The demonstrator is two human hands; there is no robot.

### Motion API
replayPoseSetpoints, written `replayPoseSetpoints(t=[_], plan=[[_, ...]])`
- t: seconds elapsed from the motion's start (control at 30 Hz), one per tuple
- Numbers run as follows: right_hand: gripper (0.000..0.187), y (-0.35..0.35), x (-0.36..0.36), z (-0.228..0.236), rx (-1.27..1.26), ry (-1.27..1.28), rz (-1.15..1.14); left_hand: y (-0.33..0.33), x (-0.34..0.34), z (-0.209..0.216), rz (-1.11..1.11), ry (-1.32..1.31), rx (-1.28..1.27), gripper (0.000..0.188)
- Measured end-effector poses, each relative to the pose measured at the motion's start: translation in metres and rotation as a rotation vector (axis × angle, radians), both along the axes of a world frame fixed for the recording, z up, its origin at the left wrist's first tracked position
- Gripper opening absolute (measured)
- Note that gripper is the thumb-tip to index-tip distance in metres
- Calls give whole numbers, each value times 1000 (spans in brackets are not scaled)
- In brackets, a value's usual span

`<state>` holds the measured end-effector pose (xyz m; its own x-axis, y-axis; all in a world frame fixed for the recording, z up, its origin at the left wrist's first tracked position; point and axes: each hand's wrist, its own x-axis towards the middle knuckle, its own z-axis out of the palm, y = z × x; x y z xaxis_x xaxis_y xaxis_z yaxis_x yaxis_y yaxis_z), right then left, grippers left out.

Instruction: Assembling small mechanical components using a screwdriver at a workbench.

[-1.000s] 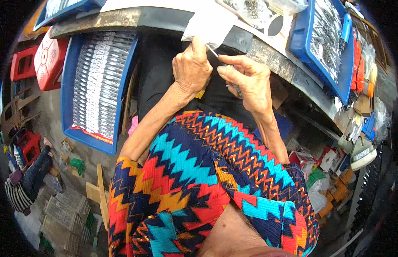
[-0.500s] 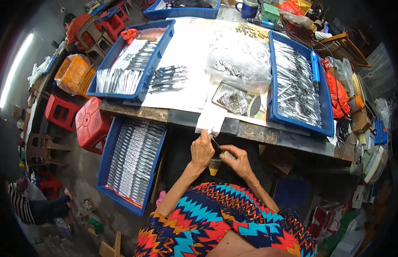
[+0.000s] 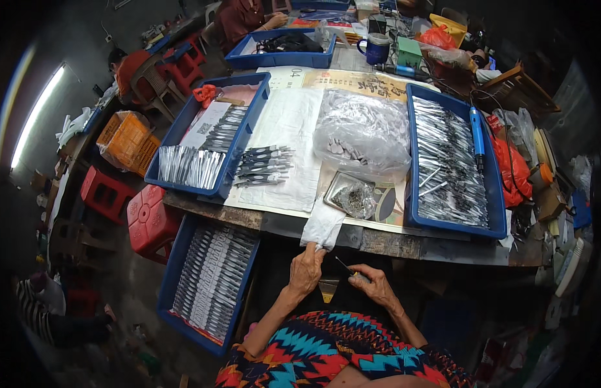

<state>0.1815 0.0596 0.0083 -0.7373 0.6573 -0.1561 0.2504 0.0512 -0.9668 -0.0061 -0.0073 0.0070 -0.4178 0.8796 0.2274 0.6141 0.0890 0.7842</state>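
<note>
My left hand (image 3: 305,271) is closed at the table's near edge, its fingers pinching the lower end of a folded white cloth (image 3: 323,227) that hangs over the edge. Anything else between those fingers is too small to make out. To the right and slightly lower, my right hand (image 3: 376,286) is wrapped round a thin tool (image 3: 345,266) with a dark shaft and a yellowish handle. Its tip points up and left toward the left hand, without touching it. Beyond the cloth sits a small metal tray (image 3: 342,193) with tiny metal parts in a clear bag.
Blue trays hold dense rows of slim silvery pieces: left tray (image 3: 265,97), right tray (image 3: 413,194), lower tray (image 3: 168,284). Black-and-silver pieces (image 3: 265,165) lie beside a plastic bag of parts (image 3: 362,129). A blue electric screwdriver (image 3: 477,132) rests on the right tray. Another person (image 3: 242,19) sits at the far end.
The right hand and its tool have drawn away from the left hand, to the right. My view has tilted up, so the table sits lower and the far person shows.
</note>
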Motion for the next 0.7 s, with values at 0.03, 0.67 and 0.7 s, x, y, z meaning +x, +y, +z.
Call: replayPoseSetpoints(t=[0.03, 0.67, 0.7], plan=[[32, 1, -3, -1, 2, 3, 0, 0, -1, 1, -18, -8, -29, 13], [41, -19, -49, -46, 253, -218, 579, -44, 1, -1, -98, 13, -180, 13], [41, -17, -51, -38, 198, -228, 573, -44, 1, -1, -109, 21, -181, 13]])
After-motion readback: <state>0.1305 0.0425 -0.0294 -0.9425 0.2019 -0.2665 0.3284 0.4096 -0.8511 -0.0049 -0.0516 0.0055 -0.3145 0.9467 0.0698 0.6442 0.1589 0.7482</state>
